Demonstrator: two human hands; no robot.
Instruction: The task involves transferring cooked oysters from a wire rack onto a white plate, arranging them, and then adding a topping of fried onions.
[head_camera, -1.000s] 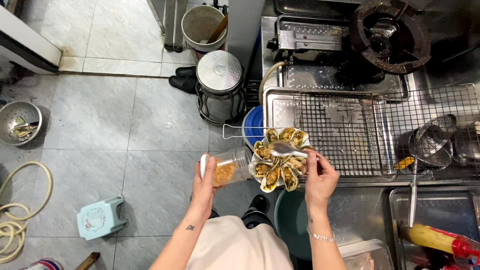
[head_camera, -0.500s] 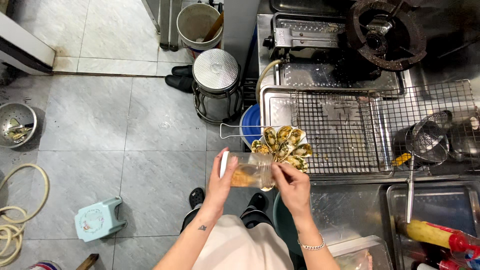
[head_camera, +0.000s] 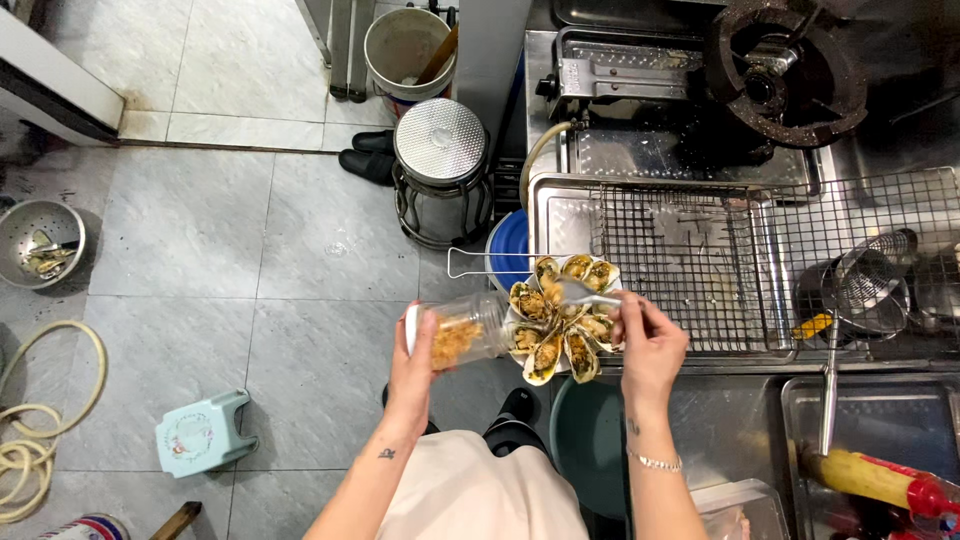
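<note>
**Jar and Spoon Over a Plate of Shellfish**

Holding a clear jar (head_camera: 462, 332) tipped on its side, the left hand (head_camera: 418, 362) had its fingers wrapped around the capped end, so the open mouth pointed right, just beside the plate (head_camera: 562, 318). Golden, crumbly contents lay along the jar's lower side. The right hand (head_camera: 645, 338) was closed on the handle of a pale spoon (head_camera: 578, 292), whose bowl lay over the middle of the plate. On the plate, half-shell shellfish with dark and yellow topping were set in a ring. The plate sat at the near left corner of a metal tray (head_camera: 560, 200) on the steel table (head_camera: 720, 430), overhanging its edge toward the floor.

A wire rack (head_camera: 690, 260) filled the tray to the right of the plate, and a thin wire handle (head_camera: 480, 264) stuck out to the left, just past the plate. A blue lid (head_camera: 508, 255) showed below the tray's left edge. Farther off stood a gas burner (head_camera: 785, 70) and a dark grill box (head_camera: 640, 75). To the right, a mesh strainer (head_camera: 865, 285) rested on a second rack, and a yellow bottle with a red cap (head_camera: 880, 480) lay in a near tray.

On the tiled floor, a round metal bin (head_camera: 442, 150) stood on a wire stand, with a white bucket (head_camera: 405, 45) beyond it. At the left were a metal colander (head_camera: 38, 240), a coiled hose (head_camera: 40, 430) and a small pale green stool (head_camera: 205, 432).
</note>
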